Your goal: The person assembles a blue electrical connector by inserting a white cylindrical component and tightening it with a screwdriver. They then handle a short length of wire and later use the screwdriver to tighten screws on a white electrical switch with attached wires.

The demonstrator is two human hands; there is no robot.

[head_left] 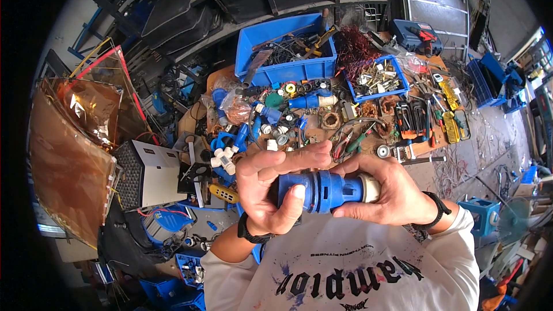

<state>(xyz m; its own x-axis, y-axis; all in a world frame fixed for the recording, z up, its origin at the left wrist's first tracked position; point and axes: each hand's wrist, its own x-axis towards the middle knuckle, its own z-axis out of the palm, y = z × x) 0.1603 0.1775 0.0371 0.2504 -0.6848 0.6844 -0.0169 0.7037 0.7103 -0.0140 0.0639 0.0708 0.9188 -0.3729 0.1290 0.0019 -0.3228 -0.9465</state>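
Note:
A blue industrial plug connector (pixel 327 191) with a cream-coloured end lies level between my two hands, in front of my chest. At its wide blue end is my left hand (pixel 260 181), with the thumb pressed on the body and the other fingers stretched out along the far side. My right hand (pixel 397 191) wraps the narrower, cream end, thumb on the near side. The fingers partly cover both ends of the connector. Just beyond, on the cluttered workbench, another blue connector (pixel 311 101) with a cream end lies among loose parts.
A large blue bin (pixel 285 69) of cables and tools stands at the far side of the bench. Right of it is a blue tray (pixel 377 83) of metal pieces. Pliers (pixel 344 143) lie just beyond my hands. A white box (pixel 152 170) stands to the left.

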